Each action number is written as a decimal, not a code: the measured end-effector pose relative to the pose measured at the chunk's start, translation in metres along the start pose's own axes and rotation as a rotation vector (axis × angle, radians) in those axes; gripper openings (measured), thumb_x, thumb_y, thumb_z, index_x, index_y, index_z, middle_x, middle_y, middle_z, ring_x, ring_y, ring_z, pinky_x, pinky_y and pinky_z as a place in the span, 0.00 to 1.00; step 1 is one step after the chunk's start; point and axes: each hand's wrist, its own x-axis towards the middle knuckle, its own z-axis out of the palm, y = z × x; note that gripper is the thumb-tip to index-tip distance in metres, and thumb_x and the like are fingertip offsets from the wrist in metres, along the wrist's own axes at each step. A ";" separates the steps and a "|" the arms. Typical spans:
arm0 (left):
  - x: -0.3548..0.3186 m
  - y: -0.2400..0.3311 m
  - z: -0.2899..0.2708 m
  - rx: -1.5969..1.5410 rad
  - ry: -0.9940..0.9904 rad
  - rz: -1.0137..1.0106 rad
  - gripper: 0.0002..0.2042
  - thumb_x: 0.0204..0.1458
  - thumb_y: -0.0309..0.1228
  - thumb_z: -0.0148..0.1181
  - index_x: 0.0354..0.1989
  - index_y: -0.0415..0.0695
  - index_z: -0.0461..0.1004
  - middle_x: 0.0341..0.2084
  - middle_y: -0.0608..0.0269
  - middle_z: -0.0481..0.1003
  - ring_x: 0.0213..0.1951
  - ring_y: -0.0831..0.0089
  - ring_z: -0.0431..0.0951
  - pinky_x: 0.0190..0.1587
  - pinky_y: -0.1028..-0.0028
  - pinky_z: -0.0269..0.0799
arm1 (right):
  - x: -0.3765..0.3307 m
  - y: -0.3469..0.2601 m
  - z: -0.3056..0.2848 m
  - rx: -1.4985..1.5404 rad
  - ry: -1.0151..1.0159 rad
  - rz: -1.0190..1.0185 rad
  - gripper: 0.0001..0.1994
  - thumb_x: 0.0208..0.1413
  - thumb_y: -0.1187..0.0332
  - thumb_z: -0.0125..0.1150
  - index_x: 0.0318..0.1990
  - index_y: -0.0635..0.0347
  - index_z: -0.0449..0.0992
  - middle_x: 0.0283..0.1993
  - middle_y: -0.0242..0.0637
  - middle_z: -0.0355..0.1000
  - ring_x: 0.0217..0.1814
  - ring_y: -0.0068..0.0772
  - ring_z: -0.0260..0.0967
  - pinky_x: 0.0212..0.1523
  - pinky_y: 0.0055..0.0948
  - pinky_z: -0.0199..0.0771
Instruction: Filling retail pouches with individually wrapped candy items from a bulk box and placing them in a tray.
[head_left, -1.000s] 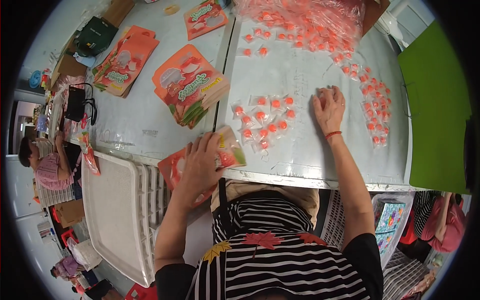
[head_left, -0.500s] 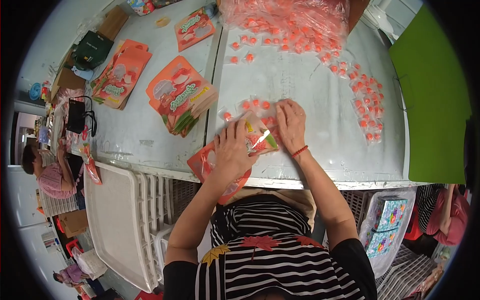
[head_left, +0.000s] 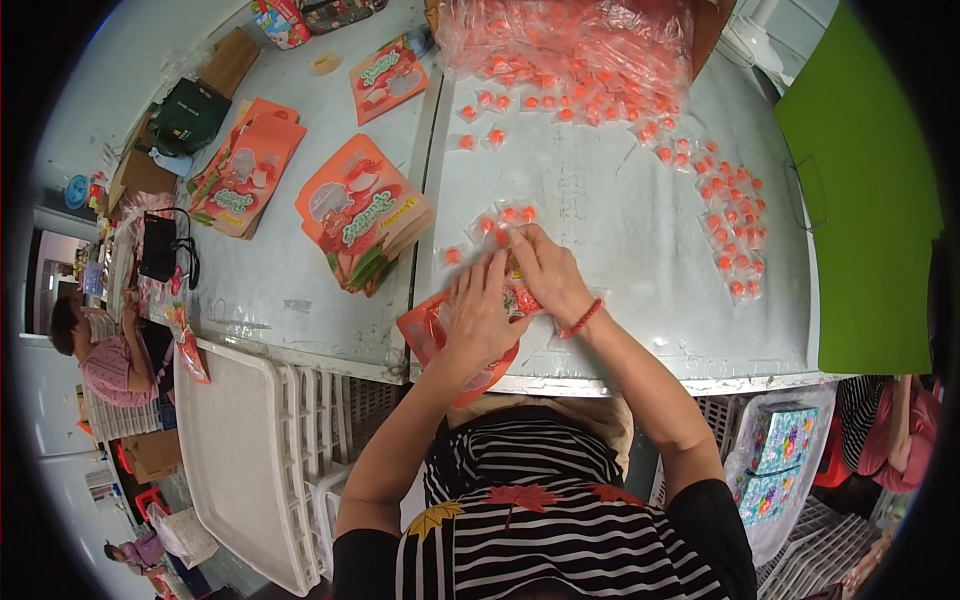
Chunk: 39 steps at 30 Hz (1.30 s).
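A red-orange printed pouch [head_left: 424, 325] lies at the near table edge, its lower end reaching past the edge. My left hand [head_left: 477, 312] is over the pouch and holds it, fingers long across its top and thumb apart. Close against it, my right hand [head_left: 552, 280] bends its fingers down at the pouch's far end; what lies under them is hidden. Just beyond those fingertips are several round red-orange candies [head_left: 508, 215] in clear wrappers. One more wrapped candy [head_left: 452, 256] rests beside my left fingertips.
A stack of flat pouches [head_left: 365, 215] lies to the left, with another stack [head_left: 245, 180] farther left and a pouch [head_left: 388, 80] behind. A big clear bag of wrapped candies [head_left: 570, 50] spills at the back; loose candies [head_left: 735, 215] lie right. White trays [head_left: 235, 450] stand below.
My right hand has moved left, from beside the pouch to over its far end, next to my left hand. The pouch's clear front is now mostly covered by my hands.
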 end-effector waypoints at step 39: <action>-0.057 -0.065 -0.067 -0.613 0.700 -0.137 0.20 0.35 0.16 0.69 0.39 0.38 0.70 0.34 0.62 0.74 0.36 0.76 0.73 0.43 0.72 0.71 | 0.023 0.031 0.019 -0.896 0.075 -0.590 0.37 0.45 0.40 0.61 0.62 0.45 0.64 0.69 0.51 0.46 0.68 0.67 0.40 0.62 0.63 0.45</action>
